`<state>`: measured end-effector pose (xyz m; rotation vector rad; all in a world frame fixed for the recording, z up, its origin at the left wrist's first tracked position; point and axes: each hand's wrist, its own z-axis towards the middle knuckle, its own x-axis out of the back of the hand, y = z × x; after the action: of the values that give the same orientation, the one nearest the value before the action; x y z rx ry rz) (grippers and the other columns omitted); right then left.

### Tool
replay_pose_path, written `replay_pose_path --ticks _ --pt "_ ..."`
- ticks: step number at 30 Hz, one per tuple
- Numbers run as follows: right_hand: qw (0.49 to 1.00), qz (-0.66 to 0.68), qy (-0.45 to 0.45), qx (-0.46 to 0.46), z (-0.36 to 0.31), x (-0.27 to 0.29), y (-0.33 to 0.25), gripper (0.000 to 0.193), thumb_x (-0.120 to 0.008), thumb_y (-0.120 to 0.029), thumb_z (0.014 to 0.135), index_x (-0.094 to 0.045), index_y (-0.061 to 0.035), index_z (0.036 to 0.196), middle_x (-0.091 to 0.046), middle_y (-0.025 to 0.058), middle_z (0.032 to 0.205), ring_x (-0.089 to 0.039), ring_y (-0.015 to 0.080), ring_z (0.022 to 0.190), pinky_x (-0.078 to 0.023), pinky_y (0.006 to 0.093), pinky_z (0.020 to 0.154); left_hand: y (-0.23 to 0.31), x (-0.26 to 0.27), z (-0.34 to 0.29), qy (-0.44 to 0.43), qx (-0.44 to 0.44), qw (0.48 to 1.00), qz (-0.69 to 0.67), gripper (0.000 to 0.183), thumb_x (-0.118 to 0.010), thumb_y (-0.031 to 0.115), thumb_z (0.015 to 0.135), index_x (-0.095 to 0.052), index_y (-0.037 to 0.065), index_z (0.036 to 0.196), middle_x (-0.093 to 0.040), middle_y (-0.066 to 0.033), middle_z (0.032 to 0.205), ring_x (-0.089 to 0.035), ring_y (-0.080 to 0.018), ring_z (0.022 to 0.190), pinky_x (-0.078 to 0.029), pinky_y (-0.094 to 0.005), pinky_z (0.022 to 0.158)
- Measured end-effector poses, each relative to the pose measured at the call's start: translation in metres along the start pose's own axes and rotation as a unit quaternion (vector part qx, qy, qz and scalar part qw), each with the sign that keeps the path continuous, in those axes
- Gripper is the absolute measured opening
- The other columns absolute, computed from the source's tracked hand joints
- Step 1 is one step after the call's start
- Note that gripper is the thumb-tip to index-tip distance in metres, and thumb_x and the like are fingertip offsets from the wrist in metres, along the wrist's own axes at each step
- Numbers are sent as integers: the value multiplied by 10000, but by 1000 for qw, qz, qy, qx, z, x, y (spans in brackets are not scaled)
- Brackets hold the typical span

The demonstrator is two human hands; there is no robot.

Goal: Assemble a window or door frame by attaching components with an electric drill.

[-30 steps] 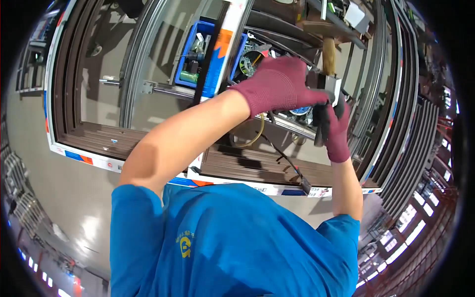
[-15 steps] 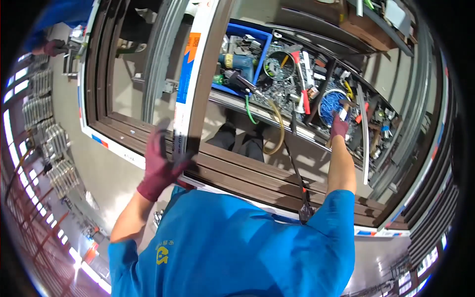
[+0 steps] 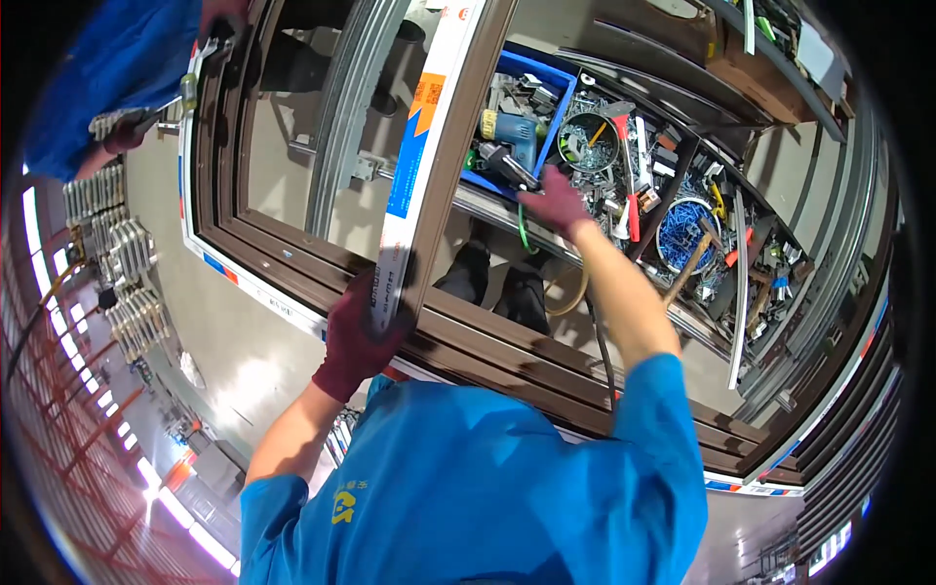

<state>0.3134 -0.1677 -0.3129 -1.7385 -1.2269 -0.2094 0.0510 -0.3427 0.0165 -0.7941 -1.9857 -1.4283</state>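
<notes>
My left hand (image 3: 363, 331), in a dark red glove, is closed around the lower end of a brown frame bar (image 3: 450, 146) with a white printed strip along it. That bar meets the near rail of a large brown window frame (image 3: 526, 351). My gloved right hand (image 3: 558, 203) is open over the front edge of the tool tray, beside the chuck of a teal power drill (image 3: 512, 132). The drill lies in a blue bin (image 3: 568, 90) among metal parts. A hammer (image 3: 694, 261) rests across a round tub of blue screws (image 3: 685, 234), its handle slanting towards me.
Red-handled tools (image 3: 634, 210), loose fasteners and a round tin (image 3: 588, 141) fill the tray's middle. A long metal strip (image 3: 738, 302) lies across its right end. At the upper left, a co-worker's gloved hands (image 3: 222, 18) are at the frame's far corner with a tool.
My right hand has moved left from the hammer and screw tub to beside the drill. My left hand's spread fingers have closed around the bar. The co-worker has come closer to the frame.
</notes>
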Motion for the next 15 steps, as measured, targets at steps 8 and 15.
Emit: replay_pose_path --ticks 8,15 --pt "985 155 28 -71 -29 -21 0 584 -746 -499 909 -699 -16 1235 -742 250 1124 -707 421 1095 -547 488 932 -40 2 -10 -12 -6 998 60 714 -805 267 812 -530 -29 1401 -645 -247 1198 -677 -437 999 -564 -476 846" --pt "931 169 265 -187 -87 14 97 419 -724 -368 982 -719 2 1179 -774 169 1005 -729 314 902 -536 454 817 -46 8 -8 -8 -4 999 31 706 -811 286 816 -543 -51 1376 -633 -280 1217 -660 -478 1057 -567 -499 886"
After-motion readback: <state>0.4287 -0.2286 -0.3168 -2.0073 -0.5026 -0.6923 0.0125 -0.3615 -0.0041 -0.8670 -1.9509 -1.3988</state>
